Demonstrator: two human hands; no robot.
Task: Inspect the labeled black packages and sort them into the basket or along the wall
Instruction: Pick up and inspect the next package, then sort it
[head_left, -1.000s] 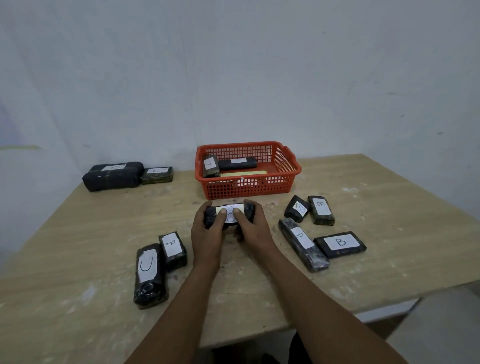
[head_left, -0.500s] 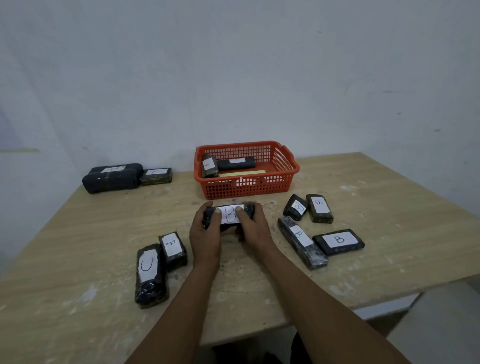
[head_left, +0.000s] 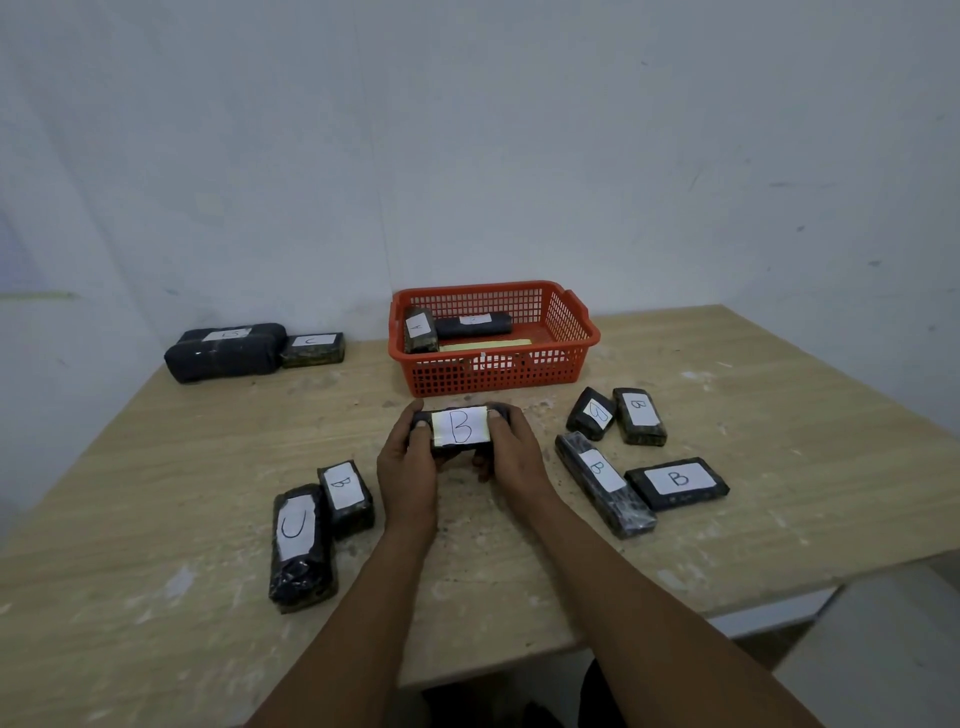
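We see both hands gripping one black package (head_left: 460, 427) by its ends over the wooden table (head_left: 156, 467), its white label turned up to us and reading B. The left hand (head_left: 408, 460) curls round the left end, the right hand (head_left: 511, 449) round the right. Just beyond stands the orange basket (head_left: 571, 325), holding two black packages — one marked A (head_left: 420, 330), one lying along the back (head_left: 474, 325). Against the wall (head_left: 467, 130) on the left sit a large dark bundle (head_left: 224, 353) and a small package marked C (head_left: 313, 348). Near left lie a C package (head_left: 300, 545) and a B package (head_left: 345, 491), touching; to the right, four more (head_left: 639, 452), three plainly marked B.
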